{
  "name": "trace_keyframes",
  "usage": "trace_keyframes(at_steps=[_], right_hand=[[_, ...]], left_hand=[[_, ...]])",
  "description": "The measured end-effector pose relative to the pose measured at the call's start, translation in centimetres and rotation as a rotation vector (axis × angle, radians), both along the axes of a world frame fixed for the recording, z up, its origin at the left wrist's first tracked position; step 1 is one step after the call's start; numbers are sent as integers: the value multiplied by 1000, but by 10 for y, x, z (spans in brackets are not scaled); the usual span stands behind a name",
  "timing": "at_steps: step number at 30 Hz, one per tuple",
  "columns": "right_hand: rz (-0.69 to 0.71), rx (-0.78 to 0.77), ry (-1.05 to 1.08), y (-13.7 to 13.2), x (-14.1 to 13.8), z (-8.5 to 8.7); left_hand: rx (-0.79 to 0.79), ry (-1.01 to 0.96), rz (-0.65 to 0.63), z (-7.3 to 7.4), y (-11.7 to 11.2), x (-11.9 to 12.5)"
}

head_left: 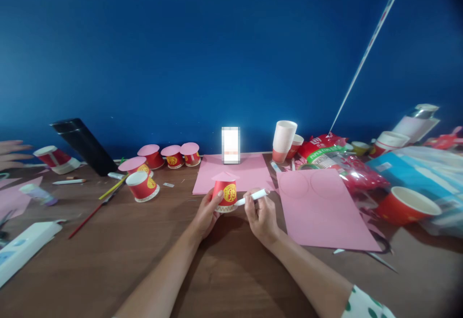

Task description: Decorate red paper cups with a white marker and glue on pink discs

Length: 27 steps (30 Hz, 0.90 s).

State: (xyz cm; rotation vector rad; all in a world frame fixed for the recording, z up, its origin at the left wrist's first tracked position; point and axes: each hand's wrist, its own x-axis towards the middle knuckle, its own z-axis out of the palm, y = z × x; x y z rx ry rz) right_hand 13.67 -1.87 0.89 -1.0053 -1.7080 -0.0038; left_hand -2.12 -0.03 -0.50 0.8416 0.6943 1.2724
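My left hand (207, 215) is closed around the side of a red paper cup (220, 194), upside down with its white rim at the bottom. The cup bears a yellow round print, and a pink paper cone (224, 177) sits on its upturned base. Dark zigzag marks run along the cup's lower edge. In my right hand (261, 215) is a white marker (257, 195), gripped between thumb and fingers. Its lower left end points at the cup's rim; whether it touches cannot be made out.
Several red cups with pink paper tops (172, 150) stand at the back left, near a black bottle (85, 144). Pink sheets (321, 216) lie right and behind. Scissors (381, 261), stacked white cups (285, 137) and a plastic bag (321, 146) are right. Another person's hand (14, 154) shows far left.
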Motion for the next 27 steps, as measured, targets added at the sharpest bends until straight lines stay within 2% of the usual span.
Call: trace_keyframes(at_steps=[11,17,21,27], right_hand=[[53,-90,-37,1,0,2],[38,-35,-23,-1,-1,2],[78,7,-46,-2,-2,1],[93,25,-54,-1,-3,-3]], left_hand=[[6,26,45,-3,2,-1],[6,-24,57,-3,3,2],[-9,-42,58,-1,2,3],[11,68,-5,3,-1,2]])
